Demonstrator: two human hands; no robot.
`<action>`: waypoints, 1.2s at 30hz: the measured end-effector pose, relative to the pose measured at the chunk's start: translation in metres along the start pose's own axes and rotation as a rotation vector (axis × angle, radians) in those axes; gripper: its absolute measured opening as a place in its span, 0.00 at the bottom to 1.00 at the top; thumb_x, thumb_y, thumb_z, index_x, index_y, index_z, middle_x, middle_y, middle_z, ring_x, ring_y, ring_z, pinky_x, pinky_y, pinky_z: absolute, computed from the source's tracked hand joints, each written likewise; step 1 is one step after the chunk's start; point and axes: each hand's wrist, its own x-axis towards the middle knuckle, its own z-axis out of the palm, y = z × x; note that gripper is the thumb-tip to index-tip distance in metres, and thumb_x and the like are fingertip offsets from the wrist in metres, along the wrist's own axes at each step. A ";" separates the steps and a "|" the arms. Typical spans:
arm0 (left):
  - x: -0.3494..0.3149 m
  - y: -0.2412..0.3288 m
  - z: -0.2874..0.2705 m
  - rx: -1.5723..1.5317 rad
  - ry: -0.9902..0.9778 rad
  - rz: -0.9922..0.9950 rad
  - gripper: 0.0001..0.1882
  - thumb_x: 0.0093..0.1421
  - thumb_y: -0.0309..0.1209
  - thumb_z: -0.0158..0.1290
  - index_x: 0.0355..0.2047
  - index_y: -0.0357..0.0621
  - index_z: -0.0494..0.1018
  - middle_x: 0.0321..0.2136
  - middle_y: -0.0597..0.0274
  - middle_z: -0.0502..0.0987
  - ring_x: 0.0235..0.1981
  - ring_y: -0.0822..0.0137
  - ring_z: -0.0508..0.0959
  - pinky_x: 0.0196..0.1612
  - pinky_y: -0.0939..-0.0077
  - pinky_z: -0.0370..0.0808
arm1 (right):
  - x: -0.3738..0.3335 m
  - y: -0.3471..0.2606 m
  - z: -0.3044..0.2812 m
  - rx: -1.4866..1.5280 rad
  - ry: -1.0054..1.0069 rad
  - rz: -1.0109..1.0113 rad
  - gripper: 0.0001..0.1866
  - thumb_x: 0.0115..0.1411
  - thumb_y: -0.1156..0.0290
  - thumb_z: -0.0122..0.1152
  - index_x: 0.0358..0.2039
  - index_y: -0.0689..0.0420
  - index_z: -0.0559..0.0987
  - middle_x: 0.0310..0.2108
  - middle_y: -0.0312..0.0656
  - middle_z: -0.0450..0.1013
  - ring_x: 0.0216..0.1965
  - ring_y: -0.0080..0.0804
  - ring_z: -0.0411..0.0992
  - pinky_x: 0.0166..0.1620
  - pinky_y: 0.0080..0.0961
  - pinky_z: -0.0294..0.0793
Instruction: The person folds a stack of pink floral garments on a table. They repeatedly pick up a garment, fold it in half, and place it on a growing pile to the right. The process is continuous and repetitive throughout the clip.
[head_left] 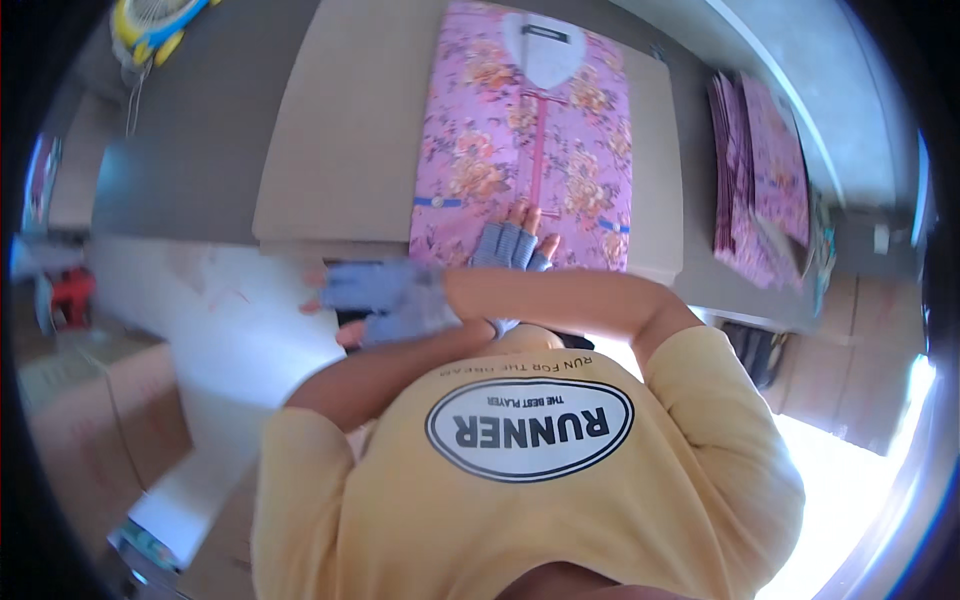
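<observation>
My arms cross in front of me. My left hand (pixel 513 243), in a grey-blue fingerless glove, rests on the lower front of a folded pink garment (pixel 470 130) with an orange flower print. Its fingers lie spread on the cloth, pointing away from me. Over the left wrist reaches my right arm. My right hand (pixel 385 300), gloved alike and blurred by motion, is left of the garment near the table's front edge, thumb and fingers apart. A folded white collar insert (pixel 550 65) shows at the garment's neck. Under the garment lies a tan board (pixel 340 140).
At the right, a stack of folded pink flowered garments (pixel 755 170) lies on the grey table (pixel 190 190). A blurred whitish sheet (pixel 240 310) hangs at the front left. Cardboard boxes (pixel 100 410) stand at the lower left. A yellow-and-blue fan (pixel 155 30) is at the far left.
</observation>
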 end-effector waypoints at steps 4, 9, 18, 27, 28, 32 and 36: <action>0.005 -0.010 0.002 -0.251 0.056 0.015 0.43 0.49 0.55 0.53 0.61 0.46 0.60 0.61 0.36 0.56 0.61 0.39 0.60 0.59 0.43 0.59 | -0.103 -0.051 -0.045 0.454 0.045 0.154 0.24 0.63 0.54 0.51 0.51 0.60 0.73 0.42 0.49 0.74 0.41 0.38 0.75 0.48 0.34 0.70; 0.013 -0.001 -0.020 -0.158 -0.012 -0.025 0.43 0.43 0.47 0.61 0.60 0.50 0.62 0.62 0.43 0.58 0.62 0.42 0.59 0.57 0.47 0.62 | -0.245 -0.023 0.002 1.212 0.567 0.911 0.37 0.57 0.38 0.51 0.47 0.64 0.74 0.37 0.51 0.76 0.33 0.34 0.76 0.34 0.25 0.74; 0.012 -0.022 -0.034 -0.391 0.099 0.312 0.26 0.60 0.43 0.48 0.56 0.45 0.68 0.58 0.36 0.62 0.54 0.37 0.67 0.55 0.45 0.64 | -0.207 -0.035 -0.001 0.383 1.134 0.737 0.17 0.67 0.59 0.48 0.45 0.58 0.75 0.37 0.42 0.76 0.36 0.34 0.75 0.36 0.26 0.75; 0.037 0.024 -0.068 -0.655 0.141 0.299 0.29 0.59 0.40 0.49 0.62 0.57 0.59 0.62 0.38 0.55 0.62 0.36 0.57 0.59 0.35 0.56 | -0.445 -0.085 -0.229 -1.621 1.215 0.978 0.20 0.48 0.76 0.60 0.44 0.59 0.76 0.31 0.47 0.73 0.34 0.47 0.72 0.37 0.39 0.69; 0.035 0.028 -0.065 -0.641 0.115 0.305 0.31 0.58 0.39 0.51 0.62 0.57 0.59 0.62 0.38 0.55 0.62 0.36 0.57 0.59 0.35 0.56 | -0.484 -0.074 -0.255 -1.568 1.187 1.162 0.17 0.50 0.75 0.60 0.42 0.59 0.77 0.31 0.46 0.74 0.33 0.44 0.72 0.36 0.37 0.69; 0.030 0.035 -0.057 -0.626 0.047 0.288 0.38 0.50 0.36 0.57 0.63 0.54 0.57 0.63 0.41 0.55 0.62 0.34 0.56 0.59 0.35 0.56 | -0.616 -0.014 -0.307 -0.477 1.536 1.185 0.17 0.58 0.65 0.54 0.45 0.61 0.75 0.35 0.44 0.74 0.40 0.37 0.72 0.46 0.31 0.71; 0.025 0.017 -0.063 -0.499 0.017 0.038 0.39 0.51 0.38 0.56 0.63 0.50 0.56 0.63 0.40 0.54 0.62 0.34 0.55 0.60 0.35 0.54 | -0.591 0.031 -0.275 -0.266 1.664 1.219 0.20 0.62 0.63 0.52 0.51 0.59 0.71 0.44 0.45 0.72 0.49 0.33 0.69 0.53 0.28 0.69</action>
